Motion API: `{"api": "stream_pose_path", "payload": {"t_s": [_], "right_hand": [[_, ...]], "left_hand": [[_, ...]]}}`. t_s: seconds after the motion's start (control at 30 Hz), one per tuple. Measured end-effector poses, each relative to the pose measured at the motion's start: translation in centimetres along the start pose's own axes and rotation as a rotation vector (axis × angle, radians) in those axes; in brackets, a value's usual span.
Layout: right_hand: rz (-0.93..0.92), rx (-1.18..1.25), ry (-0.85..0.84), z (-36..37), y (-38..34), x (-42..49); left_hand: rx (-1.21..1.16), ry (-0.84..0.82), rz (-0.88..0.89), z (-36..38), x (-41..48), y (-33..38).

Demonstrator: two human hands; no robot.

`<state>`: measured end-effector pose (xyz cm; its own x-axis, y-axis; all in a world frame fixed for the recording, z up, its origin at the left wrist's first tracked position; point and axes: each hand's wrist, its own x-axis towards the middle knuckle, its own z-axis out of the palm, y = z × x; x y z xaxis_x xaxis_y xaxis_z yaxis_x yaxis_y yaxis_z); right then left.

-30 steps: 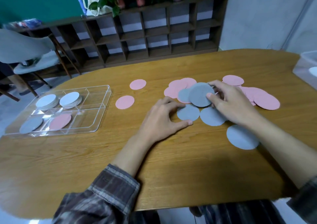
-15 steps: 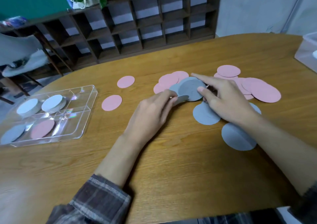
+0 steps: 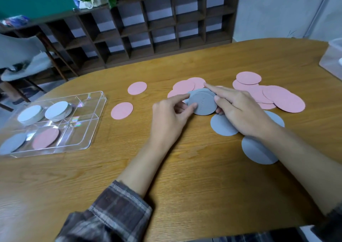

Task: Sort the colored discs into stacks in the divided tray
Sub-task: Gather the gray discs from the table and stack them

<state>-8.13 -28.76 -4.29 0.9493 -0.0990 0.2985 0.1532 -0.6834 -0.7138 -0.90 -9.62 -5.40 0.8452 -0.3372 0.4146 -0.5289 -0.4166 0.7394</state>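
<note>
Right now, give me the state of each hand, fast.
Left hand: pinching the small stack of grey discs.
Right hand: gripping the same stack's other side.

Counted: one tray [image 3: 96,112]; two white stacks [image 3: 30,113] [image 3: 56,110]; one grey stack [image 3: 202,102], held by two hands [image 3: 166,119] [image 3: 240,112]; three loose grey discs [image 3: 223,126] [image 3: 257,151] [image 3: 276,118].

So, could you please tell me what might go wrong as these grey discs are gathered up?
The grey disc stack pinched between the left hand and right hand looks uneven, so discs may slip out when lifted. Pink discs overlap just behind it; one could come along. The right hand partly covers a loose grey disc and might drag it.
</note>
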Motion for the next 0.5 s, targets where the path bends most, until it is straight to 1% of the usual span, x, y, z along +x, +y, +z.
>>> {"api": "stream_pose_path", "payload": {"t_s": [0.1, 0.17, 0.27, 0.37, 0.43, 0.5], "right_hand": [[-0.007, -0.073, -0.018, 0.1, -0.2, -0.1], [-0.029, -0.156, -0.011, 0.3, -0.1, 0.0], [-0.071, -0.196, 0.037, 0.3, 0.4, 0.2], [-0.084, -0.169, 0.08, 0.1, 0.3, 0.2], [-0.036, -0.132, 0.097, -0.2, 0.3, 0.1], [0.022, -0.1, 0.124, -0.6, 0.6, 0.2]], "left_hand": [[-0.015, 0.043, 0.016, 0.4, 0.4, 0.3], [0.027, 0.064, 0.077, 0.5, 0.5, 0.4], [0.069, 0.058, 0.152, 0.5, 0.4, 0.2], [0.11, 0.025, 0.18, 0.6, 0.5, -0.2], [0.161, -0.011, 0.192, 0.5, 0.7, -0.6], [0.233, -0.111, 0.188, 0.4, 0.8, -1.2]]}}
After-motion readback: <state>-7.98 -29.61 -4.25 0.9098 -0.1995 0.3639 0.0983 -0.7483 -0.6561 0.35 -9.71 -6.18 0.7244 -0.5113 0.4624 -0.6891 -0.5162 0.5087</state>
